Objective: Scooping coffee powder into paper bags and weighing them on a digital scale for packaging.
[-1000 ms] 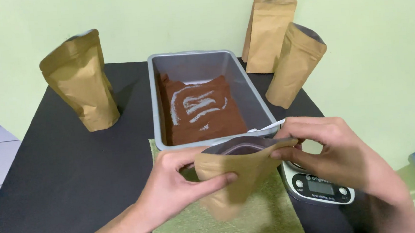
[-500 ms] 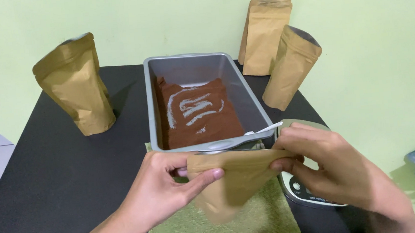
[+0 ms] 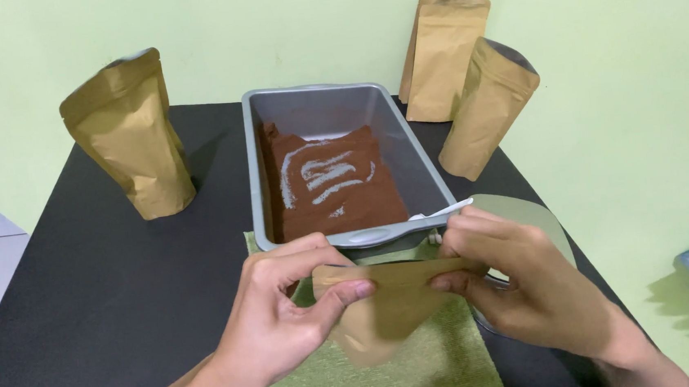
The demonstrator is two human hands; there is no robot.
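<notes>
We see both hands pinched on the top edge of a small brown pouch (image 3: 386,305), held just above the green mat (image 3: 448,365) at the near edge of the black bench (image 3: 123,293). Left hand (image 3: 288,312) clamps the pouch's left corner between thumb and fingers; right hand (image 3: 523,282) clamps the right corner the same way. A second ago the pouch mouth gaped open and rounded between the hands; half a second ago it was nearly flat; now we note the top edge pressed into one straight strip, the hands drawn a little further apart along it. The pouch body hangs below the strip, blurred. Just beyond the hands sits the grey pan (image 3: 337,104), holding brown powder (image 3: 336,186) with pale streaks scraped through it; pan and powder look unchanged across the frames. A white spoon handle (image 3: 448,208) rests on the pan's near right rim, touching it, close above the right hand's fingers. Under the right hand we make out the round scale (image 3: 535,219), mostly covered; its display showed earlier and is hidden now. Three more brown pouches stand upright: one (image 3: 131,136) at the left, well apart, and two (image 3: 444,54) (image 3: 485,109) at the back right, near the pan, all where they stood before.
</notes>
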